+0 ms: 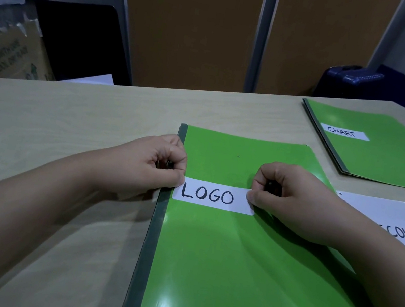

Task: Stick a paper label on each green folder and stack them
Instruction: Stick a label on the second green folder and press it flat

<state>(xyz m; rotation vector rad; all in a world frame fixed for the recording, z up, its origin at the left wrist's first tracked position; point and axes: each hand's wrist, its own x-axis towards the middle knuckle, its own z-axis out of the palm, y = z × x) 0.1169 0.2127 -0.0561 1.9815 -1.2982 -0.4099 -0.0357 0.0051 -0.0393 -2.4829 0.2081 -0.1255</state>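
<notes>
The labelling step is in hand. A paper label (214, 195) with the word LOGO is held across the upper part of a green folder (229, 277), which lies in the centre and lower part of the frame on the table (67, 132). The left end of the label is pinched by the left hand (140, 167), just at the dark spine of the folder, and the right end is pinched by the right hand (292, 197). The fingers of both hands are curled, with the thumb pressed on the paper. The label seems to lie flat on the cover, but it cannot be told whether it is already stuck.

In the upper right of the frame a second green folder (393, 162) is seen, well apart, with a CHART label (344, 132) on it. At the right edge a white sheet (382, 216) with more written words is partly hidden by the right forearm.

For the next move, it is judged that the label must be kept straight, pressed down and smoothed from end to end. After that the folder is to be stacked on the second one.
</notes>
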